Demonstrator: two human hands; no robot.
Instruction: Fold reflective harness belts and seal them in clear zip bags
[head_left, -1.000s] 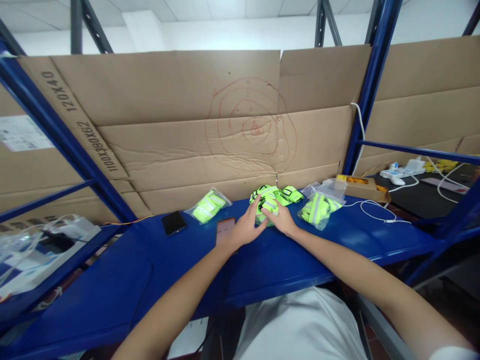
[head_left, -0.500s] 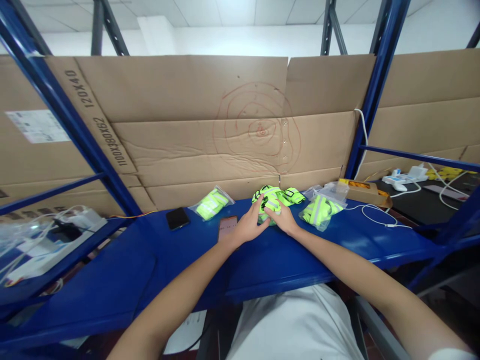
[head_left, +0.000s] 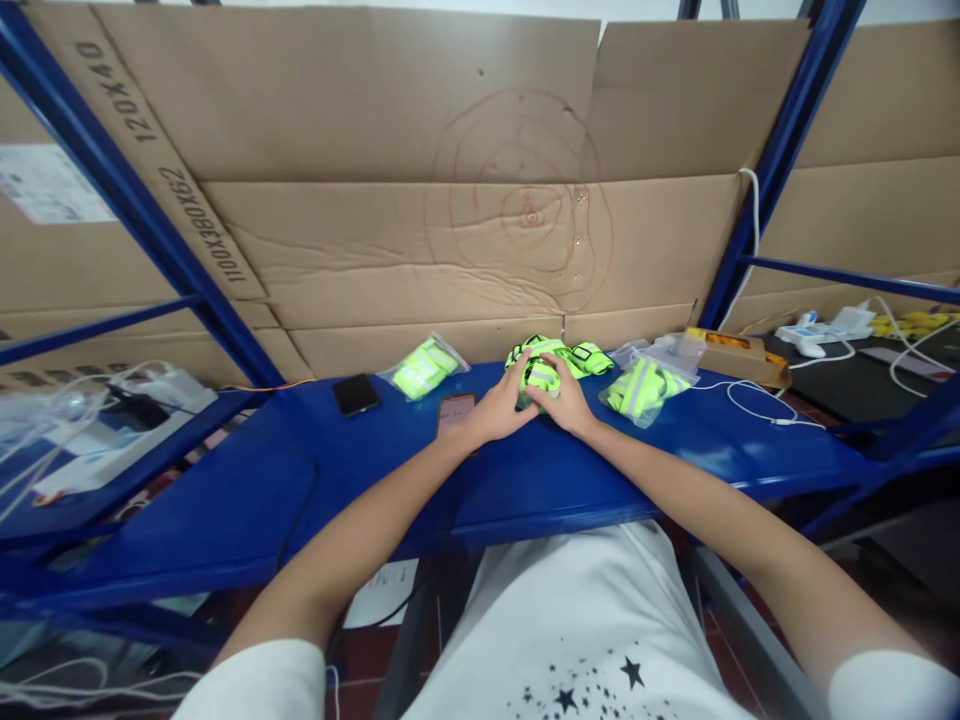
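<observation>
A bundle of neon yellow-green reflective straps (head_left: 541,374) with silver stripes lies at the back middle of the blue table. My left hand (head_left: 501,405) grips it from the left, fingers curved over its side. From the right, my right hand (head_left: 566,400) closes on the same bundle, and the two thumbs nearly meet in front. Something like clear plastic shows under the bundle. Behind my right hand, a loose strap end (head_left: 589,358) with a dark-edged buckle-like piece trails to the right. My fingers hide part of the bundle.
Clear bags of similar straps lie left (head_left: 426,368) and right (head_left: 643,390). A phone (head_left: 456,410) sits by my left wrist, with a black phone (head_left: 356,394) farther left. A white cable (head_left: 750,400) and an open cardboard box (head_left: 739,358) are at right; a cardboard wall (head_left: 360,250) stands behind.
The view has tipped downward, so the table sits higher in the picture and more of the white shirt shows. Both hands stay around the strap bundle with little visible movement.
</observation>
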